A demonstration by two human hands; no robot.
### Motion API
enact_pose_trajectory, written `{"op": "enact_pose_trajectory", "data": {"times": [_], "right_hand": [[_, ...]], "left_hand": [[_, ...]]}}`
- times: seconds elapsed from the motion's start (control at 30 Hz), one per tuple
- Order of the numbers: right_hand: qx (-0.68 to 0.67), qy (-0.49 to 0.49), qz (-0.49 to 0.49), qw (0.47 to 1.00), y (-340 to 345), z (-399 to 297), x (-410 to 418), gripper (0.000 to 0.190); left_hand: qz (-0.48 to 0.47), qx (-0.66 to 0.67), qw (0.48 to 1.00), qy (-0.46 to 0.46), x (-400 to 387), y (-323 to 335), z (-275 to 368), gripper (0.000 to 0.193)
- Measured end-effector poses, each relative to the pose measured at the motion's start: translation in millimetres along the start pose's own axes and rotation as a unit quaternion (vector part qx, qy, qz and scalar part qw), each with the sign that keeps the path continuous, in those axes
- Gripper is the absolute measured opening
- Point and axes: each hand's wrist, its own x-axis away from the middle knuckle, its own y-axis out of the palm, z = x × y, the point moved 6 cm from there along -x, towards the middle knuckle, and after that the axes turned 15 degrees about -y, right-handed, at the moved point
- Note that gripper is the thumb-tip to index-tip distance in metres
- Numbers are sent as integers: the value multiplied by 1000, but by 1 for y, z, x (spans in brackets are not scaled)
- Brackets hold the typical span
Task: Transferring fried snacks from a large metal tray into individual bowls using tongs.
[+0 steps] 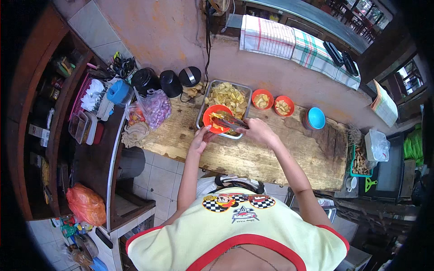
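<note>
My left hand (201, 139) grips the near rim of an orange-red bowl (205, 119) that holds some yellow pieces of food. The bowl is held over the near left part of a metal tray (250, 98) heaped with pale yellow chunks of food (226, 95). In my right hand (259, 131) is a pair of metal tongs (234, 119), whose tips reach into the bowl. Whether the tips pinch a piece is too small to tell. To the right of the tray, two more orange-red bowls (262, 98) (284, 105) stand with similar chunks in them.
A stack of bowls with a blue one on top (316, 118) stands on the worn wooden table (271, 152). Left of the tray are a plastic bag of small purple onions (159, 108), black containers (170, 83) and a cloth (135, 134). Checked towels (268, 36) hang over the ledge behind.
</note>
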Motion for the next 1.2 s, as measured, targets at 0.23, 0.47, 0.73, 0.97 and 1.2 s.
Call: {"op": "enact_pose_trajectory", "data": {"times": [0.23,0.47,0.73,0.97,1.2], "right_hand": [[-11,15,22,1000,-23,-9,12,37],[101,-44,57,992,-6,-15,8,31],[121,-63,17,991,-3,-34,1,28],[184,-63,18,981,1,-36,-4,16],[169,-68,22,983,4,-43,-9,19]], "left_hand": [[17,20,1000,0,1,-13,0,35],[23,-2,1000,1,2,-8,0,31],[21,-9,1000,-4,-1,-16,-4,30],[37,6,999,-9,-1,-19,-6,29],[42,9,999,-10,9,-28,-3,34]]}}
